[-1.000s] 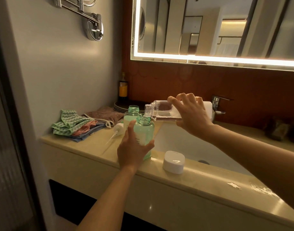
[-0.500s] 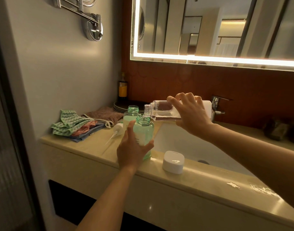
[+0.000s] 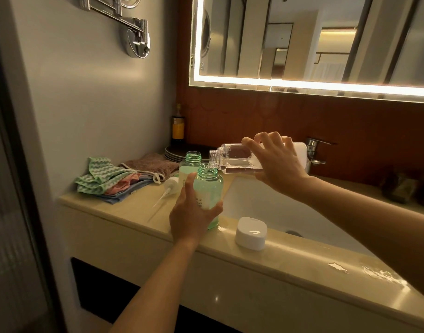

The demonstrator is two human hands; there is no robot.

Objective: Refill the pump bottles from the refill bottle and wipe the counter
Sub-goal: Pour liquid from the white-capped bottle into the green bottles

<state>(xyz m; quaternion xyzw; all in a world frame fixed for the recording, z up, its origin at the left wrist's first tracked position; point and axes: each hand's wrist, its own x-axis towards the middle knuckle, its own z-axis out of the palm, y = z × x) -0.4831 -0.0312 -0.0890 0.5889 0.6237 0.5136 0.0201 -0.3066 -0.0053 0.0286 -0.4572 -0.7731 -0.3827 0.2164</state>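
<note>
Little has changed from a moment ago: both hands hold as they did, and the refill bottle (image 3: 239, 159) has dipped only slightly, its threaded neck now right over the mouth of the near green bottle (image 3: 208, 193). The right hand (image 3: 276, 164) grips that clear bottle from above, fingers curled over its top and thumb underneath, tipping it almost flat; liquid pools along its lower side. The left hand (image 3: 191, 212) wraps the green bottle, thumb up its left side and fingers closed around the front, steadying it upright on the counter (image 3: 139, 207) by the sink (image 3: 266, 203). A 2nd open green bottle (image 3: 190, 168) stands just behind. A pump head (image 3: 169, 186) and white cap (image 3: 251, 233) lie nearby, cloths (image 3: 110, 181) at the left.
</note>
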